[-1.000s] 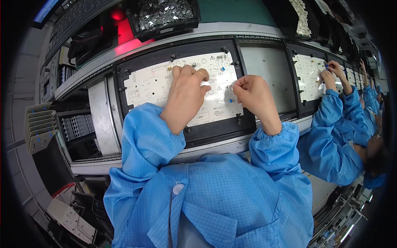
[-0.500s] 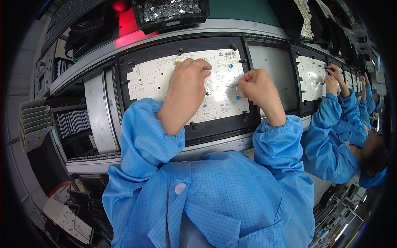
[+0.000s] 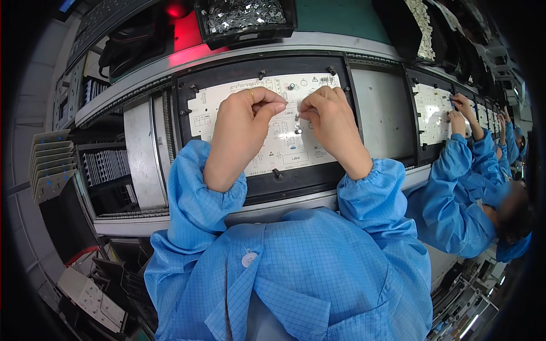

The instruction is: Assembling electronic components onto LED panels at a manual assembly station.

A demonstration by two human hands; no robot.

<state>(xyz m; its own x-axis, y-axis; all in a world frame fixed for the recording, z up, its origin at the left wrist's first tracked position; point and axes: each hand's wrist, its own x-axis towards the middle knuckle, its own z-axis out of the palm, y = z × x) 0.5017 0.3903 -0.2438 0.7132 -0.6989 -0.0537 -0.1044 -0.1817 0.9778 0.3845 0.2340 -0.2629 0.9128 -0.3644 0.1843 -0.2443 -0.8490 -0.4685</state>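
My left hand [image 3: 242, 122] and right hand [image 3: 330, 116] meet fingertip to fingertip over the white circuit board [image 3: 273, 142], which lies flat in its black carrier frame [image 3: 182, 113] directly under my grip. Both hands are pinched shut; something small and pale sits between the two pinches, though it is too tiny for me to tell which hand really has it or what it is. Just below my fingertips stand a couple of small metal parts [image 3: 296, 130] already on the board. To do this well, I judge I should keep my wrists low and steady against the frame's near edge, line the piece up square above its spot, and press straight down, not at a slant. Beyond my right wrist, a co-worker's hand [image 3: 463, 105] tends the next board [image 3: 429, 113].
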